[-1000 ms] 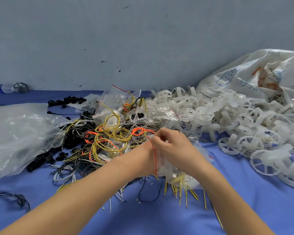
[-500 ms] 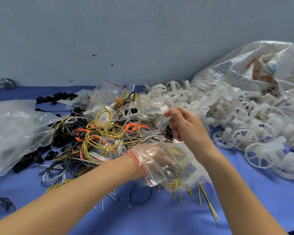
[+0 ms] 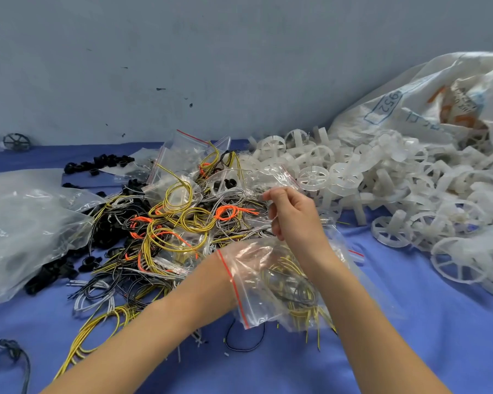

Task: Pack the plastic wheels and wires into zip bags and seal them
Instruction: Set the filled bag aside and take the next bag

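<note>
Yellow coiled wires (image 3: 292,285) in crinkled zip bag (image 3: 254,304)

Both bare arms reach forward and come close together, with the left hand (image 3: 254,255) pushed wrist-deep inside a clear bag (image 3: 268,308), so its fingers look blurry, and the right hand (image 3: 293,216) lifted just above it with its fingers curled in.

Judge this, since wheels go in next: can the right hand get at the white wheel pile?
Probably yes: the right hand hovers just beside the wheel pile, with nothing between them.
</note>
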Demonstrator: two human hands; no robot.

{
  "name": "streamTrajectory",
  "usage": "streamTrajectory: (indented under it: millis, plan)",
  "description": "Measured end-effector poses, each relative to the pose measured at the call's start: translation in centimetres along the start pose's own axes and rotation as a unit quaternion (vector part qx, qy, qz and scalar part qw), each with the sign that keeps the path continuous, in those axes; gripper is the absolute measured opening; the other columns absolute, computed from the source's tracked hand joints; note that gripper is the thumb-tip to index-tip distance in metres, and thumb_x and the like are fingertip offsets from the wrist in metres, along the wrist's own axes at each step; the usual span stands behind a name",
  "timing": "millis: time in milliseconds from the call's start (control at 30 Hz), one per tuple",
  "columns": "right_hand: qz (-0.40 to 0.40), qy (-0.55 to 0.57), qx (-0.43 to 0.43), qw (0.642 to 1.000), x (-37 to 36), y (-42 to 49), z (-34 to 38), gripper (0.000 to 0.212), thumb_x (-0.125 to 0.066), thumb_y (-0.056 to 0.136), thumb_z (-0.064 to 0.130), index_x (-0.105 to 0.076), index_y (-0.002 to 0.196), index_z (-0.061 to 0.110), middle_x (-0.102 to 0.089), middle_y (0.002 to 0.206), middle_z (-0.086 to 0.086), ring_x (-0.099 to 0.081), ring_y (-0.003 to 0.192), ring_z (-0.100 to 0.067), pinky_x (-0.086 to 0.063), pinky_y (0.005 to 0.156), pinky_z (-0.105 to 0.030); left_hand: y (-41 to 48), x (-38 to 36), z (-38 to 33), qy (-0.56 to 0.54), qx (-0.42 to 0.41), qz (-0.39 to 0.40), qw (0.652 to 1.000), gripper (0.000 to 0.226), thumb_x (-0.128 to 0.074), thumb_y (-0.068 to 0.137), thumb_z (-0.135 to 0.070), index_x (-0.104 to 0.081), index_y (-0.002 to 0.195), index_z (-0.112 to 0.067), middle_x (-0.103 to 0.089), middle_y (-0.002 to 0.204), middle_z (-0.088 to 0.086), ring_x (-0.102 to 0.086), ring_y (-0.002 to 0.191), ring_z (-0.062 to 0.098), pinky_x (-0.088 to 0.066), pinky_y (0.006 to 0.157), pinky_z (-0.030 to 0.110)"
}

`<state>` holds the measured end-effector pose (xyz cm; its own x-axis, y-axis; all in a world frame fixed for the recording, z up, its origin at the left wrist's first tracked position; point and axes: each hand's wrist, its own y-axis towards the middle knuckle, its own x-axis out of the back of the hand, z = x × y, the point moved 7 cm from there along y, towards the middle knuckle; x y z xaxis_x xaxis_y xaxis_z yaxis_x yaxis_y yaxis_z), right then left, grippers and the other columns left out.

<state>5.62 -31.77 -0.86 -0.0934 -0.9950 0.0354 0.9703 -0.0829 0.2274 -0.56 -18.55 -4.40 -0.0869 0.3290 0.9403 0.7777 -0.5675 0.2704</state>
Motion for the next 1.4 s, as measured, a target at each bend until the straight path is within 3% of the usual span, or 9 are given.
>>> streamTrajectory:
  millis: [100,233,467,633,767,1000,1133,1233,1400]
  plan:
    - [0.006,-0.027,-0.015,1.0,-1.2,1.3,-0.9,0.027,-0.049,0.101,0.027,-0.069,0.084,0.023,-0.057,0.056,0.012,-0.049,0.049,-0.007,-0.037,0.046,-0.02,-2.1,2.7,1.3,0.0,-0.052,-0.124,0.991,0.027,-0.053,0.085,0.003,-0.075,0.095,-0.009,-0.07,0.108,0.001,-0.066,0.101,0.02,-0.056,0.082,0.036]
    - [0.047,-0.139,-0.067,0.987,-3.1,2.9,-3.0,0.027,-0.047,0.096,0.031,-0.07,0.085,0.02,-0.062,0.063,0.007,-0.053,0.057,-0.014,-0.043,0.058,-0.029,-3.7,5.1,6.7,-0.147,0.101,-0.279,0.944,0.043,-0.048,0.077,0.016,-0.073,0.071,-0.019,-0.068,0.083,-0.013,-0.063,0.081,0.007,-0.049,0.067,0.022]
    - [0.045,-0.443,0.048,0.894,-5.7,3.2,-5.9,0.029,-0.035,0.103,0.035,-0.051,0.088,0.017,-0.058,0.073,0.001,-0.058,0.068,-0.027,-0.048,0.062,-0.036,0.1,6.0,11.3,-0.271,0.228,-0.291,0.889,0.045,-0.044,0.09,0.007,-0.072,0.08,-0.026,-0.071,0.082,-0.011,-0.059,0.058,-0.006,-0.043,0.051,0.006]
    - [0.022,-0.396,0.061,0.916,-5.3,3.3,-6.8,0.031,-0.037,0.104,0.04,-0.057,0.095,0.018,-0.067,0.077,-0.003,-0.062,0.069,-0.027,-0.053,0.063,-0.04,4.8,5.2,12.2,-0.168,0.221,-0.212,0.937,0.033,-0.045,0.095,-0.007,-0.068,0.096,-0.031,-0.066,0.093,-0.022,-0.059,0.085,-0.013,-0.044,0.07,0.002]
    - [0.009,-0.368,0.048,0.928,-4.8,3.4,-7.1,0.029,-0.04,0.102,0.039,-0.061,0.096,0.02,-0.067,0.078,-0.003,-0.06,0.071,-0.027,-0.047,0.061,-0.037,8.7,3.8,12.3,-0.024,0.199,-0.158,0.967,0.026,-0.043,0.099,-0.022,-0.064,0.115,-0.023,-0.063,0.113,-0.009,-0.057,0.1,0.004,-0.044,0.084,0.021]
    - [0.002,-0.316,0.039,0.948,-4.3,3.5,-7.4,0.025,-0.042,0.101,0.037,-0.062,0.096,0.022,-0.066,0.076,-0.002,-0.059,0.072,-0.026,-0.043,0.062,-0.038,12.1,1.5,13.1,0.151,0.247,-0.049,0.956,0.029,-0.047,0.098,-0.031,-0.061,0.119,-0.018,-0.06,0.119,0.005,-0.052,0.111,0.025,-0.043,0.093,0.039]
    - [-0.046,-0.243,0.039,0.968,-3.6,3.6,-7.0,0.018,-0.043,0.102,0.037,-0.057,0.107,0.028,-0.065,0.096,0.008,-0.062,0.085,-0.014,-0.048,0.075,-0.037,10.1,3.3,11.6,-0.002,0.216,-0.188,0.958,0.019,-0.05,0.099,-0.029,-0.064,0.11,-0.023,-0.068,0.105,-0.008,-0.06,0.099,0.013,-0.047,0.09,0.034]
    - [-0.072,-0.138,0.041,0.987,-3.2,3.5,-6.3,0.027,-0.045,0.103,0.045,-0.053,0.122,0.029,-0.061,0.111,0.008,-0.063,0.095,-0.008,-0.052,0.082,-0.034,7.5,4.8,9.8,-0.161,0.179,-0.278,0.93,0.014,-0.055,0.098,-0.029,-0.064,0.108,-0.033,-0.068,0.096,-0.02,-0.062,0.091,-0.005,-0.046,0.075,0.009]
    - [0.04,0.148,-0.01,0.988,-4.6,3.0,-5.3,0.035,-0.039,0.101,0.049,-0.065,0.116,0.03,-0.071,0.093,0.003,-0.065,0.069,-0.01,-0.045,0.05,-0.02,3.4,4.9,9.2,-0.247,0.177,-0.356,0.884,0.02,-0.056,0.097,-0.032,-0.067,0.112,-0.036,-0.066,0.101,-0.025,-0.063,0.095,-0.003,-0.045,0.077,0.008]
